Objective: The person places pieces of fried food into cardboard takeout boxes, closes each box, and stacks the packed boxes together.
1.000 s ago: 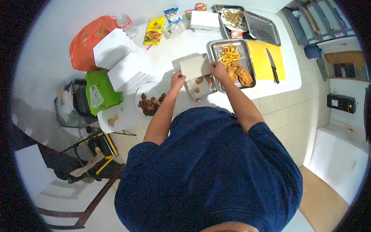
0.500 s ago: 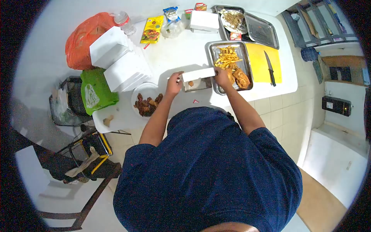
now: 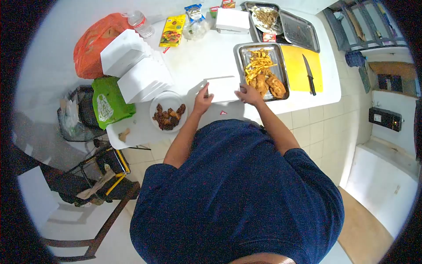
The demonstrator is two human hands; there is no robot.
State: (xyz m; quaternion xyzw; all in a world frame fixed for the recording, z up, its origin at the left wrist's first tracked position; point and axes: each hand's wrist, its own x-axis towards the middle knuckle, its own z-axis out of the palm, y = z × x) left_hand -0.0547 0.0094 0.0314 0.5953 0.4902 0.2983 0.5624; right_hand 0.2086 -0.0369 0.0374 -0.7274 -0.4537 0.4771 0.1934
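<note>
A small white cardboard box [image 3: 223, 89] lies on the table in front of me with its lid down, so its contents are hidden. At its left end my left hand [image 3: 202, 101] grips the side, thumb and fingers bent round the edge. My right hand [image 3: 250, 95] is closed at the opposite end, near the corner. Just beyond the right hand, a metal tray [image 3: 274, 53] holds fries [image 3: 259, 64] and pieces of fried chicken [image 3: 276, 87]. Left of my left hand is a white plate [image 3: 154, 108] with dark browned meat pieces [image 3: 168, 118].
Stacked white boxes [image 3: 143, 81] stand at the left, beside an orange bag [image 3: 90, 50], a green bag [image 3: 105, 105] and a plastic bottle [image 3: 140, 25]. A black-handled knife [image 3: 311, 79] rests on a yellow cutting board [image 3: 293, 72]. Farther back are a yellow packet [image 3: 172, 31] and another tray [image 3: 303, 34].
The box's lid has come down, hiding the inside and the brown piece that showed there. Both hands have moved slightly lower along the box's ends.
</note>
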